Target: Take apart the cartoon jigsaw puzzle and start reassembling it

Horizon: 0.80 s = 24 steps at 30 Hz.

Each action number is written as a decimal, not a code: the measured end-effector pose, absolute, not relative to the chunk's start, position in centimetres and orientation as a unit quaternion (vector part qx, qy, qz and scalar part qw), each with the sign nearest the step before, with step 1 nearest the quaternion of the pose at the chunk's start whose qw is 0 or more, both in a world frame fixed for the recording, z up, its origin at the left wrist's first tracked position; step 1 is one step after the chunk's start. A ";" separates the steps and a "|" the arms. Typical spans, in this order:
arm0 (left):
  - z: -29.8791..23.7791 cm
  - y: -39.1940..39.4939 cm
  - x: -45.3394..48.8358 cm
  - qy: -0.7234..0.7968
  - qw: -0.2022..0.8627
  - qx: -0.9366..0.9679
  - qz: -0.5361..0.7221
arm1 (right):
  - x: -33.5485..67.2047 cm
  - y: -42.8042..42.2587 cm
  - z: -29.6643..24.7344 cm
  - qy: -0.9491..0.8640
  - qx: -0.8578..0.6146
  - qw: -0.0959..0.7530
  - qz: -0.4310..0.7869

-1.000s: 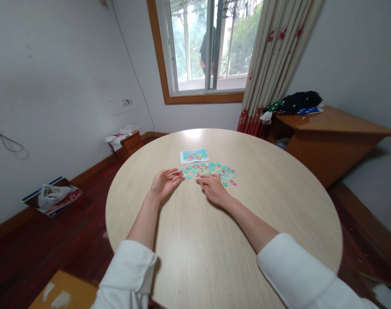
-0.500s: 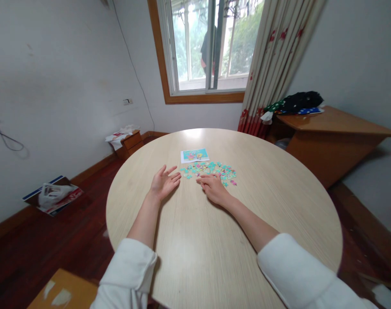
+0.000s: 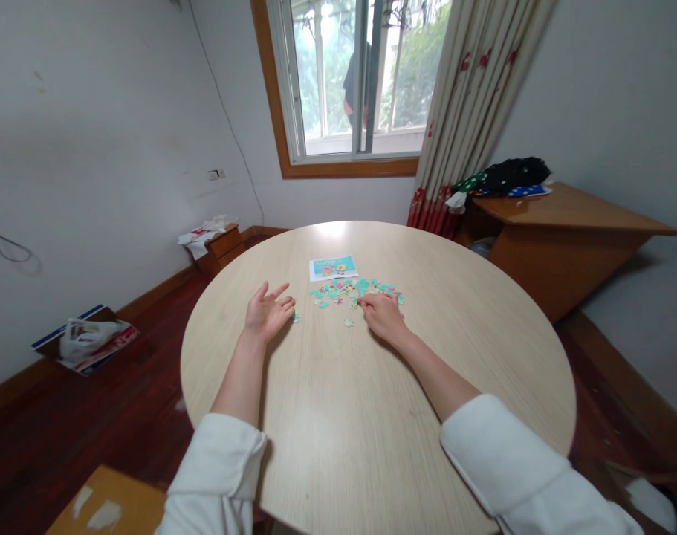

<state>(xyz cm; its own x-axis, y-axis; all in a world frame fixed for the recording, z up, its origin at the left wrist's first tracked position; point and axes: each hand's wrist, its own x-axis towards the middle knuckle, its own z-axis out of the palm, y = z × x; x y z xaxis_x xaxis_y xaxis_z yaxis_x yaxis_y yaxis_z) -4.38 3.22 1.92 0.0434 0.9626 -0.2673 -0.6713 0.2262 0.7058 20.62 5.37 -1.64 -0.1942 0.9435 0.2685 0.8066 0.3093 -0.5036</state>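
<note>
My left hand point(image 3: 268, 313) rests palm up on the left half of the table, fingers spread and holding nothing. A small teal jigsaw piece point(image 3: 296, 317) lies right by its fingertips. My right hand point(image 3: 383, 315) is at the near right edge of the pile of jigsaw pieces point(image 3: 338, 288); its fingers are bent together, with a yellowish jigsaw piece point(image 3: 354, 304) at the fingertips. That hand covers part of the pile. One pale green jigsaw piece point(image 3: 348, 322) lies apart, between the hands. Behind the pile is a picture sheet point(image 3: 334, 268) with cartoon figures.
The round wooden table point(image 3: 327, 416) reaches close to my body. A brown desk point(image 3: 572, 208) with cloths stands at the right. A small cabinet point(image 3: 222, 245) is at the back left, below the wall socket. A cardboard box point(image 3: 107, 501) sits at the lower left.
My left hand has drawn back a little to the left. My right hand's fingers have curled in and shifted right, and a pale green piece now lies apart from the pile.
</note>
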 end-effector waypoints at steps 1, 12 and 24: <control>2.0 3.2 -4.5 0.366 0.693 0.199 0.589 | 20.6 5.3 -1.6 -0.764 -0.572 0.270 0.126; 1.6 3.4 -3.7 0.362 0.683 0.189 0.606 | 19.9 4.9 -1.8 -0.807 -0.528 0.236 0.118; 0.9 3.0 -2.4 0.312 0.825 0.310 0.355 | 18.7 4.0 -1.6 -0.839 -0.453 0.233 0.191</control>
<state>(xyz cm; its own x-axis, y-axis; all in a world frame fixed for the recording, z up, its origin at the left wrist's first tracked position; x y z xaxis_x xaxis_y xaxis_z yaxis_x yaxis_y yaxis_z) -2.44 3.00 0.89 0.5536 0.7790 -0.2944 -0.3920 0.5557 0.7332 18.69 4.03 -1.59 -0.4816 0.8490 0.2174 0.6712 0.5167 -0.5315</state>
